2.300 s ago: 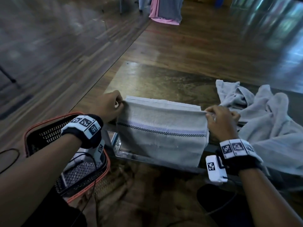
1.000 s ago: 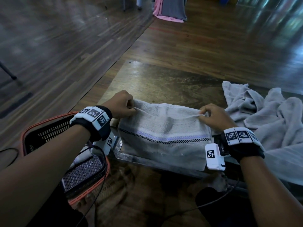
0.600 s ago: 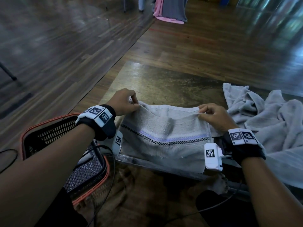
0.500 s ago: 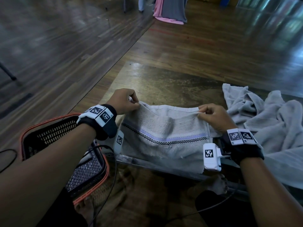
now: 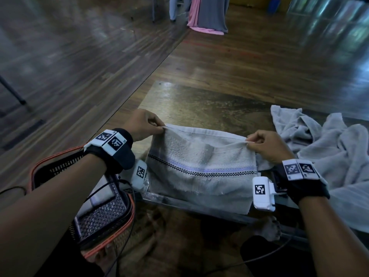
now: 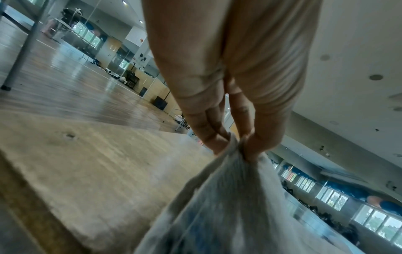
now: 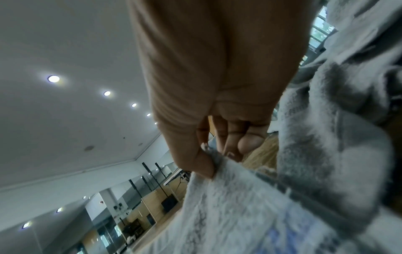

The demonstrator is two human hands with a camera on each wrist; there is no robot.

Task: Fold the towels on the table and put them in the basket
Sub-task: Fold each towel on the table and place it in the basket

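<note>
Striped towel (image 5: 201,166): pale grey, with a checkered black line and a lilac band across it. It lies at the near edge of the table (image 5: 199,104), doubled over, lower hem hanging past the edge. Top edge lifted slightly off the surface.

Left hand (image 5: 142,123): at 9 o'clock of the towel, thumb and fingertips pinching the upper left corner; the left wrist view confirms cloth nipped between thumb and fingers (image 6: 208,135).

Right hand (image 5: 266,146): at 3 o'clock, pinching the upper right corner between thumb and forefinger; other fingers curled in, per the right wrist view (image 7: 239,137).

Heap of unfolded towels (image 5: 327,156): grey, crumpled, on the table at 3 o'clock, just beyond the right hand.

Basket (image 5: 111,232): black mesh with orange rim, on the floor at 8 o'clock, under the left forearm. A folded pale cloth (image 5: 99,196) shows inside.

Pink and grey drapery (image 5: 207,17) at 12 o'clock, well apart, on the wooden floor.
</note>
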